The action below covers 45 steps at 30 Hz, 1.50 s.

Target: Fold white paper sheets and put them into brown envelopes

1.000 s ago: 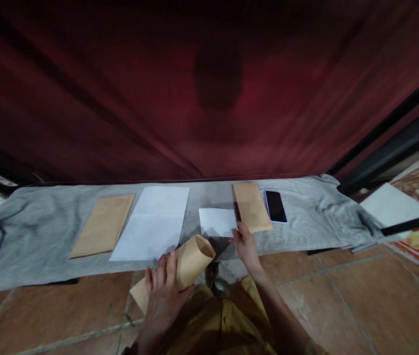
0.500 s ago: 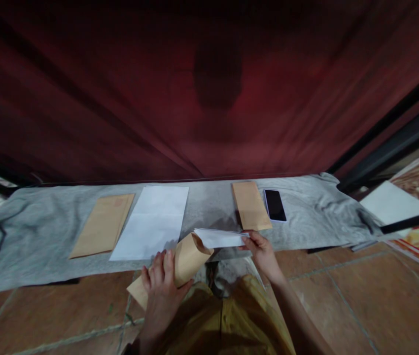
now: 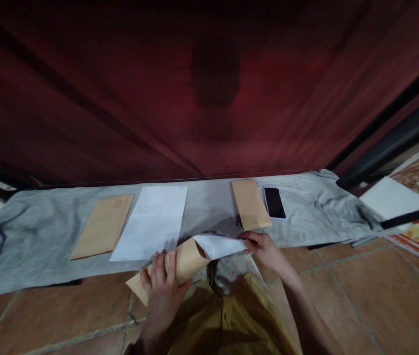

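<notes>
My left hand (image 3: 162,281) grips a brown paper envelope (image 3: 189,261) over my lap, its mouth gaping toward the right. Between the thumb and fingers of my right hand (image 3: 259,247) is the right end of a folded white paper (image 3: 224,246). The paper's left end sits at the envelope's mouth, and its tip appears to be just inside. Left of centre, flat white sheets (image 3: 150,222) with a crease across them lie on the grey cloth. Beyond my right hand rests another brown envelope (image 3: 251,204).
More brown envelopes (image 3: 102,227) lie on the left of the grey cloth (image 3: 209,207). A phone (image 3: 275,202) is right of the single envelope. Behind the cloth hangs a dark red curtain (image 3: 139,123). Black bars (image 3: 398,133) stand at the right, above tiled floor (image 3: 361,286).
The white paper has moved left and slightly down, up against the envelope's mouth, and now bows more. My left hand keeps its hold on the envelope.
</notes>
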Available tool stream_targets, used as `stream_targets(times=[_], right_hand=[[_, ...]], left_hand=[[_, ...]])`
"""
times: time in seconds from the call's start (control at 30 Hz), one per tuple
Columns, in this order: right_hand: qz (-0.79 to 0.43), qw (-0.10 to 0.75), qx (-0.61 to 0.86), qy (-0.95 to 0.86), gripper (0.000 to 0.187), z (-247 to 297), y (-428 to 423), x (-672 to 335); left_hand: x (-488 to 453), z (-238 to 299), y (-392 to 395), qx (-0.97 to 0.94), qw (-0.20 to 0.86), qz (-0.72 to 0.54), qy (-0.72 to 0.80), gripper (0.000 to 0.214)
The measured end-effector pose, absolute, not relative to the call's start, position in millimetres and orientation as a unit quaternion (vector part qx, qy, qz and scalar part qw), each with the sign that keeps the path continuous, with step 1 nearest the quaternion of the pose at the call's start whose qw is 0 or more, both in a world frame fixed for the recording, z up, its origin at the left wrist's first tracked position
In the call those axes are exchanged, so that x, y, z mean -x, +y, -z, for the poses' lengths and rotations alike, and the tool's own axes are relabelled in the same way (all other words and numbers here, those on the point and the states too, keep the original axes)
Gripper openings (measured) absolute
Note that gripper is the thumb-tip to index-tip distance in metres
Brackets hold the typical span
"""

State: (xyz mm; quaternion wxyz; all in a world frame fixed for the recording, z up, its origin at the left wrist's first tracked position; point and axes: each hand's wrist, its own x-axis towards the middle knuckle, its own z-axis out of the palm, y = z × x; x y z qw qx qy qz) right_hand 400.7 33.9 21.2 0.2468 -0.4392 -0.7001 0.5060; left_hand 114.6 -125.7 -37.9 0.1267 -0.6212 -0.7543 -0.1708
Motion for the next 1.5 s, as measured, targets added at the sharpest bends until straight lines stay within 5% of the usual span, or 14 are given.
stream_targets(times=[0.33,0.47,0.83,1.5], right_hand=[[-0.412,0.177,0.422,-0.788,0.039,-49.5,35.1,-401.0],[-0.373,0.18,0.451,-0.79,0.023,-47.3,30.6,-396.1],[-0.466,0.207,0.369,-0.777,0.035,-53.8,28.4,-394.9],[-0.356,0.185,0.471,-0.785,0.027,-27.5,22.1,-381.8]], left_hand=[[-113.2,34.9,-125.8,0.628,0.114,0.164,-0.752,0.081],[-112.8,37.1,-125.5,0.63,0.11,0.174,-0.749,0.08],[-114.5,33.5,-124.8,0.633,0.094,0.166,-0.75,0.081],[-119.9,26.2,-121.3,0.677,0.07,0.161,-0.715,0.082]])
